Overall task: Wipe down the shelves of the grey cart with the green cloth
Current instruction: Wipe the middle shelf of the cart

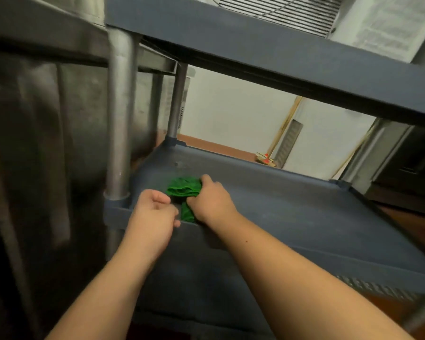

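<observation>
The grey cart's middle shelf (292, 207) fills the centre of the view, with the upper shelf (255, 52) overhead. A bunched green cloth (183, 188) lies on the middle shelf near its front left corner. My right hand (212, 200) grips the cloth from the right, fingers curled over it, and part of the cloth hangs below the hand. My left hand (152, 214) hovers just left of the cloth at the shelf's front rim, fingers loosely curled, holding nothing.
Metal posts (119, 123) hold the shelves at the corners. A stainless steel unit (35, 119) stands close on the left. Behind the cart are a white wall, a broom (265, 159) and a vent panel. A dark cabinet (407, 155) is at the right.
</observation>
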A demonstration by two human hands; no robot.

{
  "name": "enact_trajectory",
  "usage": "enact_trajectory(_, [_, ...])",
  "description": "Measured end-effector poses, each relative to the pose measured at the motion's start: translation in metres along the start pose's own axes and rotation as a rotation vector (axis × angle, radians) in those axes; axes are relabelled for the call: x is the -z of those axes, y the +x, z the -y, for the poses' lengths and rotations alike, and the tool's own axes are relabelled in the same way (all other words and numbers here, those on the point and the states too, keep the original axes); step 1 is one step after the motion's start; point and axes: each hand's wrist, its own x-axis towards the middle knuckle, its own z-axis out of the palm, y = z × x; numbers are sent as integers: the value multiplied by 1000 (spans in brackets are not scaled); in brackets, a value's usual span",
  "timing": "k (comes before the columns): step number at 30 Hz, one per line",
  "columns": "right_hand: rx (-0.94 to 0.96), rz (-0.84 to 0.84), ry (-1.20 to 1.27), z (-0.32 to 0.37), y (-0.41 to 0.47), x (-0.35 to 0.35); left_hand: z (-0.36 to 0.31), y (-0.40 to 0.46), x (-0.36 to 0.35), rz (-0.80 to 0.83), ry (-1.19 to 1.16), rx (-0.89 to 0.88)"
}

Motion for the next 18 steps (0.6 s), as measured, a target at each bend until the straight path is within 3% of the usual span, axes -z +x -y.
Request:
enact_trajectory(6, [-100,-57,-44,-133,-22,64,5,-45,-110,189,73,17])
enact_trajectory(18, [-463,-127,-253,-404,-84,210,5,-87,-244,300,-49,-65])
